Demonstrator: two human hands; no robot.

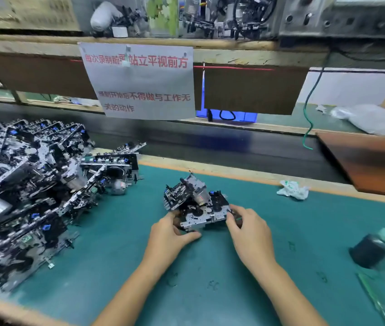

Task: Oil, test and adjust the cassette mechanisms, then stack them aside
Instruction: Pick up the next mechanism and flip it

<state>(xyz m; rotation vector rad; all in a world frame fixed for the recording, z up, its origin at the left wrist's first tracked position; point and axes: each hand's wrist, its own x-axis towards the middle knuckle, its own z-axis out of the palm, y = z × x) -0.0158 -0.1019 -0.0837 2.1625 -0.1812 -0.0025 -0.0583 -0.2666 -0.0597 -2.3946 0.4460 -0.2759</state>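
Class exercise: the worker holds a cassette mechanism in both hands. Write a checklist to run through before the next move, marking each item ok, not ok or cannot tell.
1. Both hands on the cassette mechanism: left hand and right hand grip its ends: ok.
2. Oil bottle beside the right hand: ok.
3. Stack of mechanisms stable: leaning, cannot tell.
4. Mechanism already oiled: cannot tell.
5. Green mat near the hands free of stray parts: ok.
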